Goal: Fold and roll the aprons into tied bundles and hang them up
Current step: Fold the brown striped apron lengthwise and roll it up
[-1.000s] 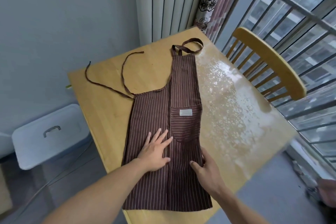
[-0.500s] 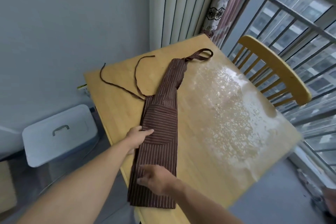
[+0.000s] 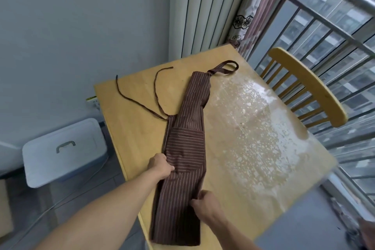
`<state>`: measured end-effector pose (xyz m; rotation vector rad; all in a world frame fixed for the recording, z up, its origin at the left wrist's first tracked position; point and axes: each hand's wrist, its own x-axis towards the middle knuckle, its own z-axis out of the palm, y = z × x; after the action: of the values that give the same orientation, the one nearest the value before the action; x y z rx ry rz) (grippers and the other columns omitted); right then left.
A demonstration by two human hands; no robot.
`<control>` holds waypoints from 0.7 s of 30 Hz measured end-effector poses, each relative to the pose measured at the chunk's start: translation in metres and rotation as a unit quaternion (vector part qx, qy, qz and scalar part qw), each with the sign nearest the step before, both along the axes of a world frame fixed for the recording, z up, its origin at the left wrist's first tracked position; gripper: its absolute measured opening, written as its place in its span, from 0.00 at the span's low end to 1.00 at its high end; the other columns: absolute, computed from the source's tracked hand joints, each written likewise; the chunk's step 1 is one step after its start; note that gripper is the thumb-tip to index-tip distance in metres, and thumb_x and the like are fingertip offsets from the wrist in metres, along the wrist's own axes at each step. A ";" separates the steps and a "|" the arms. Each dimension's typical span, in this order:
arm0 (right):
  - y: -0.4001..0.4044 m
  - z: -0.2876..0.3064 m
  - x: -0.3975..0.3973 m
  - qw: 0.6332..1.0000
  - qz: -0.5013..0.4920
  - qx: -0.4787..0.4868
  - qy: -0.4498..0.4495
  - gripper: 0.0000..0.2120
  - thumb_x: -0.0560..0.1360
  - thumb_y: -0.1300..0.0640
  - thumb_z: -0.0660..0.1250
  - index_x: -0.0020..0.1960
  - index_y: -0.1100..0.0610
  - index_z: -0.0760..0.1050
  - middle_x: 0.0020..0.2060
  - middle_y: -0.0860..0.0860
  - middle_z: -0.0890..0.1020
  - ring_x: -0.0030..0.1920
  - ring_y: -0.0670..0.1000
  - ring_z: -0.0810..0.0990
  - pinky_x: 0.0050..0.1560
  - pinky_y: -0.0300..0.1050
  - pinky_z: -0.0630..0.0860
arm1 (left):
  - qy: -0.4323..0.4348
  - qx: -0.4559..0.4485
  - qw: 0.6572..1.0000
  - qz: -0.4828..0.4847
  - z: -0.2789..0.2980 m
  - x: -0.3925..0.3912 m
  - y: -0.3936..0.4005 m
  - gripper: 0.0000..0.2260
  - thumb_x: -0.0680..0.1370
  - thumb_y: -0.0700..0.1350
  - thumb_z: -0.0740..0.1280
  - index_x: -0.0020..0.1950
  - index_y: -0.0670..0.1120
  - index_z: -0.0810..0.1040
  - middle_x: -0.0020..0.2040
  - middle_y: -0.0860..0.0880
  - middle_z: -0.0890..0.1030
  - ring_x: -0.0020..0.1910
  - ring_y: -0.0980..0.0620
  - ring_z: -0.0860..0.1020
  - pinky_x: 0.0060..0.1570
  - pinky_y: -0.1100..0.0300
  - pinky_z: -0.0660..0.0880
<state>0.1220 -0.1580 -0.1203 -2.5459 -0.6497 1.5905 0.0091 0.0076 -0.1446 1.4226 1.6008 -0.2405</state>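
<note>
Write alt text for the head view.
Two hands grip a brown striped apron, folded into a long strip on a wooden table: left hand at its left edge, right hand at its right edge.

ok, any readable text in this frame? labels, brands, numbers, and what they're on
None can be read.
The striped apron, folded into a narrow strip, shows no label in this view.
The storage box has a plain lid, no print visible.
The yellow-edged object at the wall behind the table may carry markings, too small and blurred to read.
</note>
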 end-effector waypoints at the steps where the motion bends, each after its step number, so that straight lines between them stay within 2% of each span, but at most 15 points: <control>1: -0.003 0.004 0.020 1.000 0.017 0.001 -0.001 0.10 0.69 0.54 0.65 0.48 0.56 0.77 0.44 0.51 0.84 0.45 0.52 0.83 0.49 0.49 0.82 | -0.005 -0.031 0.999 -0.010 0.001 0.013 -0.003 0.09 0.76 0.44 0.76 0.48 0.45 0.77 0.48 0.48 0.83 0.46 0.49 0.84 0.44 0.57 0.81; 3: -0.016 0.015 0.061 0.997 0.060 -0.045 0.000 0.09 0.72 0.57 0.67 0.51 0.58 0.77 0.45 0.52 0.83 0.44 0.52 0.83 0.43 0.48 0.81 | -0.005 -0.099 0.995 -0.032 0.002 0.030 -0.017 0.09 0.76 0.45 0.76 0.51 0.43 0.79 0.47 0.45 0.86 0.42 0.48 0.86 0.42 0.53 0.85; 5: -0.039 0.020 0.105 0.993 0.072 -0.097 -0.009 0.12 0.71 0.60 0.69 0.54 0.59 0.76 0.47 0.55 0.82 0.46 0.54 0.84 0.40 0.48 0.80 | 0.019 -0.152 0.986 -0.068 0.011 0.045 -0.033 0.17 0.76 0.53 0.76 0.55 0.42 0.78 0.44 0.44 0.86 0.36 0.48 0.86 0.38 0.55 0.85; 6: -0.049 0.020 0.121 0.991 0.071 -0.115 -0.016 0.14 0.70 0.61 0.70 0.56 0.59 0.76 0.48 0.55 0.81 0.49 0.55 0.83 0.42 0.48 0.80 | 0.031 -0.154 0.984 -0.083 0.016 0.051 -0.037 0.23 0.74 0.59 0.76 0.57 0.42 0.77 0.41 0.44 0.87 0.32 0.49 0.86 0.36 0.56 0.84; 8: -0.062 0.021 0.147 0.991 0.054 -0.120 -0.004 0.18 0.72 0.60 0.74 0.60 0.57 0.76 0.49 0.53 0.80 0.51 0.53 0.82 0.49 0.48 0.81 | 0.057 -0.087 0.990 -0.098 0.027 0.066 -0.031 0.30 0.71 0.70 0.71 0.53 0.44 0.79 0.35 0.47 0.85 0.28 0.50 0.83 0.35 0.58 0.81; 9: -0.063 0.021 0.153 0.993 0.040 -0.113 0.005 0.18 0.73 0.58 0.76 0.61 0.57 0.76 0.48 0.52 0.80 0.50 0.52 0.81 0.50 0.48 0.81 | 0.056 -0.038 0.994 -0.089 0.030 0.073 -0.019 0.30 0.72 0.72 0.69 0.50 0.45 0.80 0.34 0.48 0.84 0.28 0.51 0.83 0.37 0.58 0.81; 11: -0.060 0.020 0.157 0.997 0.019 -0.079 0.005 0.20 0.74 0.50 0.77 0.61 0.57 0.77 0.45 0.51 0.80 0.45 0.51 0.80 0.44 0.47 0.77 | -0.006 0.028 0.999 -0.018 0.034 0.092 0.018 0.26 0.75 0.69 0.68 0.50 0.46 0.78 0.41 0.48 0.84 0.37 0.48 0.83 0.45 0.53 0.82; 13: -0.051 0.020 0.154 0.999 0.002 -0.046 -0.005 0.19 0.75 0.44 0.75 0.59 0.54 0.77 0.45 0.50 0.81 0.44 0.50 0.80 0.43 0.45 0.73 | -0.081 0.046 0.994 0.056 0.038 0.108 0.059 0.24 0.76 0.65 0.70 0.57 0.46 0.75 0.53 0.45 0.82 0.49 0.45 0.82 0.52 0.50 0.80; 16: -0.037 0.015 0.149 0.999 -0.011 -0.039 -0.016 0.20 0.75 0.44 0.75 0.60 0.53 0.76 0.47 0.49 0.82 0.46 0.48 0.81 0.42 0.44 0.75 | -0.139 0.018 0.981 0.133 0.034 0.133 0.118 0.29 0.77 0.61 0.71 0.68 0.42 0.74 0.62 0.43 0.81 0.57 0.41 0.80 0.57 0.50 0.78; 19: -0.031 0.010 0.143 0.998 -0.008 -0.051 -0.043 0.14 0.75 0.50 0.76 0.56 0.51 0.77 0.44 0.47 0.82 0.44 0.47 0.81 0.42 0.45 0.76 | -0.199 -0.044 0.961 0.189 0.029 0.157 0.164 0.32 0.74 0.62 0.74 0.69 0.42 0.75 0.64 0.45 0.81 0.60 0.43 0.80 0.64 0.48 0.77; 21: -0.030 0.002 0.140 0.996 -0.016 -0.073 -0.057 0.11 0.74 0.51 0.77 0.52 0.50 0.77 0.44 0.46 0.82 0.44 0.46 0.81 0.44 0.45 0.76 | -0.235 -0.110 0.944 0.202 0.027 0.169 0.187 0.29 0.74 0.60 0.75 0.67 0.44 0.76 0.62 0.46 0.81 0.55 0.48 0.81 0.57 0.53 0.78</control>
<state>0.2616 -0.1876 -0.1188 -2.7525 -0.5178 1.5466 0.1783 0.1950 -0.1178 0.8688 1.3734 0.1509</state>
